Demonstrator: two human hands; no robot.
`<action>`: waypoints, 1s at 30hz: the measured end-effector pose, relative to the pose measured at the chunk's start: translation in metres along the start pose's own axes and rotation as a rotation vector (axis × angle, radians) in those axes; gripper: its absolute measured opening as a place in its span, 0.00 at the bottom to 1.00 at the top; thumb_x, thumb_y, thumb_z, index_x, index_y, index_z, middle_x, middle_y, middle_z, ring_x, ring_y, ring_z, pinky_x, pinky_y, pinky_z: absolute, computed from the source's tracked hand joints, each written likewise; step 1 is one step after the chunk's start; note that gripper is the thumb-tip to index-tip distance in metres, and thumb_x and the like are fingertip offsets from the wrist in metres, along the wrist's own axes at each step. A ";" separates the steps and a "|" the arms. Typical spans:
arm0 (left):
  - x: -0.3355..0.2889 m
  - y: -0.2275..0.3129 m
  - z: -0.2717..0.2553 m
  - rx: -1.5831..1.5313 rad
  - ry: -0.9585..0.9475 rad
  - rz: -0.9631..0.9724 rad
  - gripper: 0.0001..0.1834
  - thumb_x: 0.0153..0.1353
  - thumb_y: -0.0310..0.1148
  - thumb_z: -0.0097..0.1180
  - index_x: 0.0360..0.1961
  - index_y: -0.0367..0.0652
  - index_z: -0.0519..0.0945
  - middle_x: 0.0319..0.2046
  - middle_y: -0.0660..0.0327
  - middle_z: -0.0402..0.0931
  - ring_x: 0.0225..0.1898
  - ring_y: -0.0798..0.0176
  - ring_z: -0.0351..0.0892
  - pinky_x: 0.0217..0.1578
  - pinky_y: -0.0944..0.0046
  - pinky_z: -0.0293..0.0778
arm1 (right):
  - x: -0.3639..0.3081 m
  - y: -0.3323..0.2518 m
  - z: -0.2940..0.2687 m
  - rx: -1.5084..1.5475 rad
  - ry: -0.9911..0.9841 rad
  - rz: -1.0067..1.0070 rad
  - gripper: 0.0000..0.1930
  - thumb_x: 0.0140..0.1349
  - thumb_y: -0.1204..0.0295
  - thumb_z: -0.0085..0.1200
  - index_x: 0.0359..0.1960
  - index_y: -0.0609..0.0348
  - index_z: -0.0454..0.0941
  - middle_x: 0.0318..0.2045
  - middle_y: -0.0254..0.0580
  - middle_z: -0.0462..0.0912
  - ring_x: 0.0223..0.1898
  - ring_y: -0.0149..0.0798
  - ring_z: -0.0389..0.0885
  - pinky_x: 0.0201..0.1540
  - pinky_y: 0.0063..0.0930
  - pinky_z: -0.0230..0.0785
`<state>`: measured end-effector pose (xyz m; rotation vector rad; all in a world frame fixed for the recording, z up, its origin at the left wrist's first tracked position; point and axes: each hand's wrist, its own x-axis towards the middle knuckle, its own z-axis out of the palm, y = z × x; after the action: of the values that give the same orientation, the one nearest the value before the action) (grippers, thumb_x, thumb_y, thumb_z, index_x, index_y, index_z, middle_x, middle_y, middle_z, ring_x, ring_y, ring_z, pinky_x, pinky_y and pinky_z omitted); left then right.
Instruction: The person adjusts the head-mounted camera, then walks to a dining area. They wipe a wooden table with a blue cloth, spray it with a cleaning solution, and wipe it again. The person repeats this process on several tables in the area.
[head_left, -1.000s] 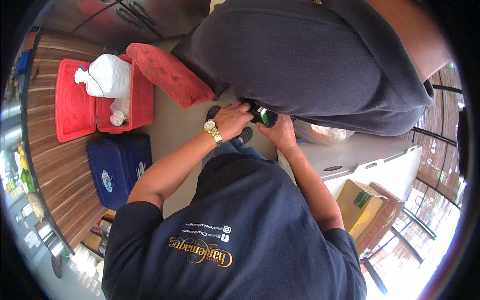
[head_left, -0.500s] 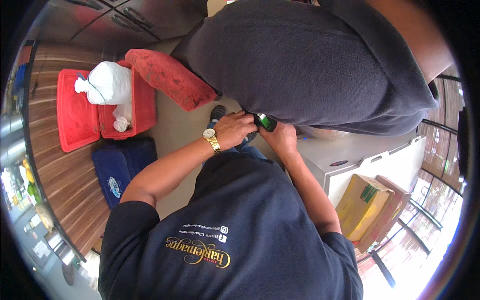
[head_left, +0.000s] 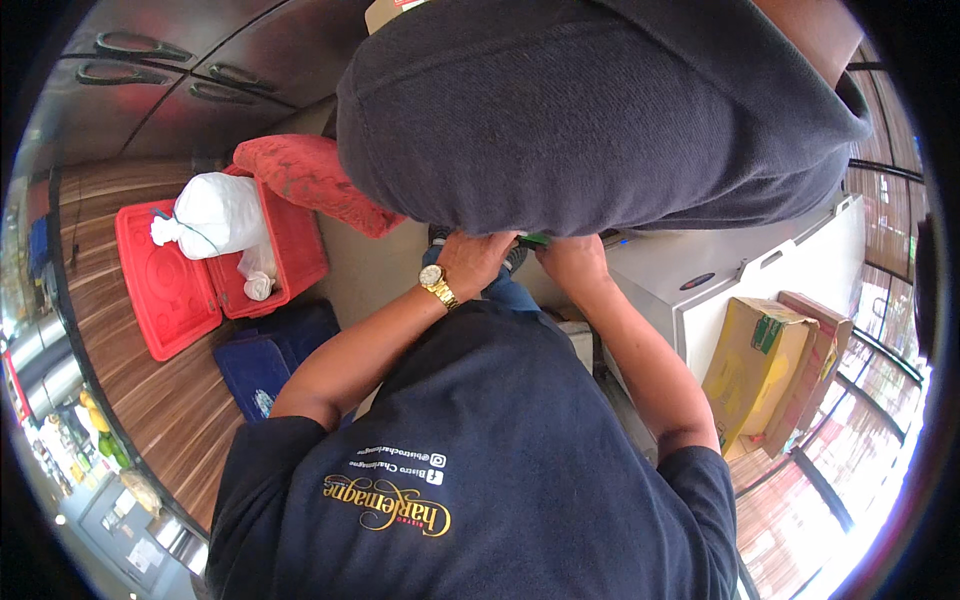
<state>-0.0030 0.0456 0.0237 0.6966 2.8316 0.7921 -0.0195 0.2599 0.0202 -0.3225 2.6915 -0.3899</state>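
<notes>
The dark grey woven garment of a person in front sits lower over the hands than in the earlier frame, hiding more of what they hold, and the whole view shifts with the head.

Nearest is the wearer's own black short-sleeved T-shirt (head_left: 480,420). Beyond it, the left hand (head_left: 474,262), a gold metal wristwatch (head_left: 436,284) at its wrist, and the right hand (head_left: 576,264) face each other. Between them, at the fingertips, lies a small dark object with a green face (head_left: 535,240), straight ahead of the body. Its visible strip runs roughly side to side; its true long axis is hidden. Neither hand is clearly nearer. The right hand appears to grip its right end; whether the left grips or only touches, I cannot tell.

Just past it hangs the dark grey woven garment (head_left: 570,130). Further right stands a grey-topped white chest (head_left: 650,278); further left, an open red plastic cooler (head_left: 300,240).
</notes>
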 end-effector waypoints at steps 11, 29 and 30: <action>-0.013 -0.015 0.035 0.039 0.082 0.028 0.14 0.67 0.33 0.56 0.53 0.51 0.81 0.40 0.54 0.88 0.40 0.46 0.88 0.39 0.46 0.83 | -0.006 0.005 -0.018 0.613 -0.031 0.021 0.28 0.59 0.67 0.69 0.63 0.55 0.78 0.60 0.52 0.82 0.63 0.56 0.78 0.65 0.45 0.70; -0.010 -0.015 0.015 0.013 0.190 0.116 0.28 0.62 0.32 0.62 0.66 0.50 0.76 0.35 0.61 0.81 0.39 0.55 0.80 0.42 0.55 0.80 | -0.009 -0.015 -0.026 1.162 0.080 0.040 0.13 0.72 0.72 0.56 0.54 0.66 0.82 0.52 0.48 0.87 0.56 0.45 0.84 0.59 0.39 0.74; -0.010 -0.014 0.011 0.013 0.187 0.114 0.28 0.63 0.32 0.63 0.66 0.50 0.76 0.35 0.61 0.81 0.39 0.55 0.80 0.42 0.55 0.80 | -0.009 -0.021 -0.029 1.284 0.084 0.060 0.13 0.72 0.74 0.56 0.55 0.66 0.81 0.53 0.45 0.87 0.57 0.45 0.83 0.59 0.39 0.74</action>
<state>0.0026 0.0352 0.0071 0.8344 2.9875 0.9020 -0.0194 0.2490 0.0554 0.1675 1.9545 -1.9252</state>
